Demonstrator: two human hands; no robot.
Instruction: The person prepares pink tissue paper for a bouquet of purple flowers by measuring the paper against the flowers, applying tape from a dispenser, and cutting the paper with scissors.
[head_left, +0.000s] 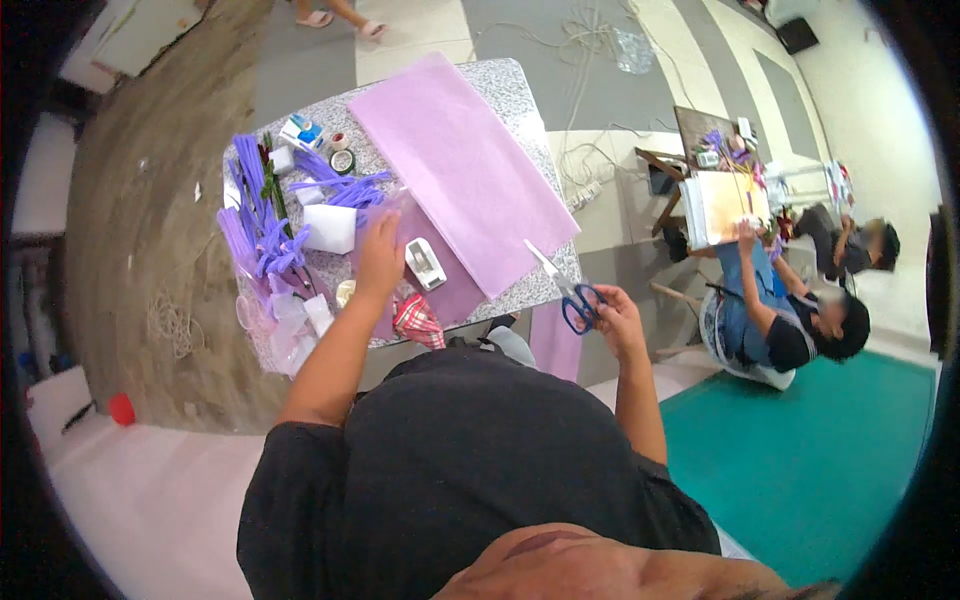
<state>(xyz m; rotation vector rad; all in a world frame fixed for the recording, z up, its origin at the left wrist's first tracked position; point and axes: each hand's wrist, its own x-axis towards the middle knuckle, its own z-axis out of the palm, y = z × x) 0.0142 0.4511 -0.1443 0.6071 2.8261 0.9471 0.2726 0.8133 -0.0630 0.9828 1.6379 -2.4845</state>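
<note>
My right hand holds a pair of scissors by the dark blue handles, at the table's right front edge. Their blades point up and left, over the corner of a large pink wrapping sheet. On the left, my left hand rests over a darker mauve sheet, fingers pointing away from me; I cannot tell whether it pinches the sheet. Close by it are a white foam block and a white tape dispenser. A red checked cloth lies at the front edge.
Purple pipe-cleaner stems, tape rolls and clear plastic wrap crowd the left of the speckled table. At right, a seated person works at another table; another person sits beyond. Cables trail across the floor.
</note>
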